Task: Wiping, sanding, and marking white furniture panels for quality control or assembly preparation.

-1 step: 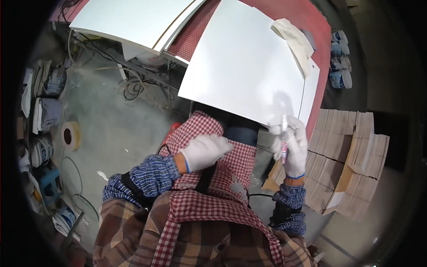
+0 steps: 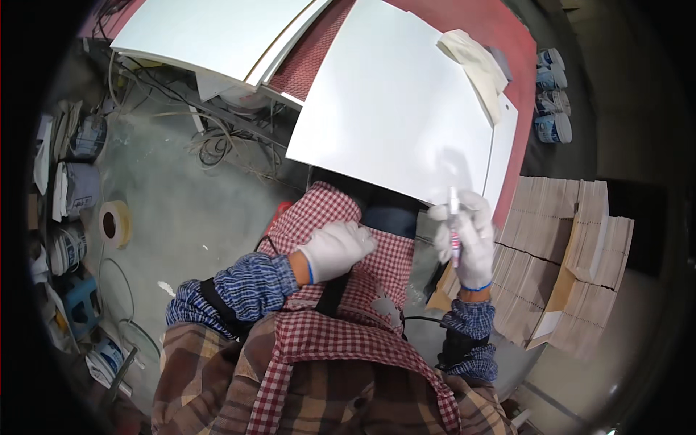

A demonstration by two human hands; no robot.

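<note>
A slim white marker pen [image 2: 454, 235] with pink-red markings stands nearly upright in my right hand [image 2: 475, 250], which wears a white glove. Its tip points toward the near right edge of a smooth white panel [image 2: 391, 101], where a shadow falls. Whether pen and panel touch, I cannot tell. My left hand [image 2: 337, 250], also gloved, is closed in front of the red checked apron [image 2: 388, 261]; its curled fingers hide whatever may be inside. A cream cloth [image 2: 475, 72] lies crumpled on the panel's far right part.
The panel rests on a red-covered table [image 2: 525, 87]; more white panels [image 2: 210, 36] lie at the far left. Stacked brown boards [image 2: 536, 232] stand at right, with several buckets [image 2: 554, 129] beyond. Cables [image 2: 214, 148], a tape roll [image 2: 114, 222] and a blue stool [image 2: 80, 304] are at left.
My right hand has moved slightly left with the marker pen. The whole view has shifted a little; my left hand stays closed over the apron.
</note>
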